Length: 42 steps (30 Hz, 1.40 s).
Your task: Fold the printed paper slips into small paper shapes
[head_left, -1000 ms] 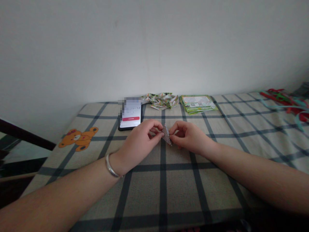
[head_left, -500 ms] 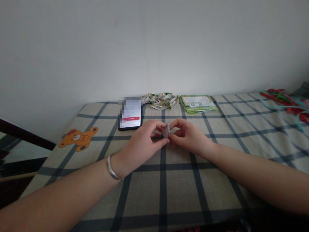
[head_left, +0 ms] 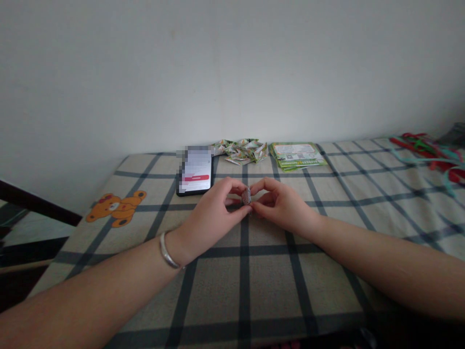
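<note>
Between my two hands is a small folded piece of patterned paper [head_left: 246, 196], greyish pink on the side that shows. My left hand [head_left: 221, 206] pinches it from the left, thumb below and index finger above. From the right, my right hand [head_left: 274, 199] grips its edge with thumb and fingertips. The fingers cover much of the paper, so its full shape is hidden. Both hands are low over the checked tablecloth [head_left: 221, 286], and a silver bangle [head_left: 168, 251] circles the left wrist.
A phone [head_left: 196, 170] with a lit screen lies beyond my left hand. Several folded green-and-white paper pieces [head_left: 243, 151] are heaped by the wall, beside a stack of green printed sheets [head_left: 298, 155]. Red and teal ribbons [head_left: 428, 152] lie far right; a bear sticker [head_left: 116, 208] is at left.
Both hands keep hold of the folded paper. It has turned slightly between the fingers and now shows a narrower face. The whole view has shifted a little.
</note>
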Available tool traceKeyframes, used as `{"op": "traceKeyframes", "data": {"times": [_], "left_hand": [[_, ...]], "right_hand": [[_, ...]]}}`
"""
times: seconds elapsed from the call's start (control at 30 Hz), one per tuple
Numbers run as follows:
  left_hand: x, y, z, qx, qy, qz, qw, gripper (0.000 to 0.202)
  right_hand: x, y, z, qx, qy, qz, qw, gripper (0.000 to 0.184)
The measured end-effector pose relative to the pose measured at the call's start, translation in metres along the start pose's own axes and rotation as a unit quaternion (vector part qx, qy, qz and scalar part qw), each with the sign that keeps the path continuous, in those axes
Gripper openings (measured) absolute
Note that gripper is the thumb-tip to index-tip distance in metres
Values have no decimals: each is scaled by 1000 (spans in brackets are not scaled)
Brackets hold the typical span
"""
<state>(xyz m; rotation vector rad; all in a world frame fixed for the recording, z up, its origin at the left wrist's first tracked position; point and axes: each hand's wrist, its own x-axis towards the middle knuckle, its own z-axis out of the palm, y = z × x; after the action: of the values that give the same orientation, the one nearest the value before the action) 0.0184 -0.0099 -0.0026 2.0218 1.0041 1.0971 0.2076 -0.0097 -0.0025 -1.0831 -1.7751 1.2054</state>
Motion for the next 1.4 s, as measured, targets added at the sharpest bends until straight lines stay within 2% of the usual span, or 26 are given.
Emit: {"op": "traceKeyframes", "data": {"times": [0.23, 0.37, 0.53, 0.77, 1.1, 1.4], "left_hand": [[0, 5, 1, 32, 14, 30, 999, 29], [0, 4, 0, 36, 11, 35, 999, 32], [0, -2, 1, 18, 6, 18, 1000, 38], [1, -1, 3, 33, -9, 3, 999, 39], [-1, 1, 8, -49, 1, -22, 999, 38], [1, -4, 5, -85, -7, -51, 995, 30]], "right_hand": [[1, -2, 0, -1, 20, -33, 999, 15], [0, -5, 1, 6, 27, -30, 999, 14], [0, -4, 3, -26, 44, -8, 999, 16], [0, -2, 3, -55, 49, -14, 997, 16], [-2, -7, 4, -109, 71, -36, 991, 20], [0, -7, 4, -59, 67, -50, 995, 19]]}}
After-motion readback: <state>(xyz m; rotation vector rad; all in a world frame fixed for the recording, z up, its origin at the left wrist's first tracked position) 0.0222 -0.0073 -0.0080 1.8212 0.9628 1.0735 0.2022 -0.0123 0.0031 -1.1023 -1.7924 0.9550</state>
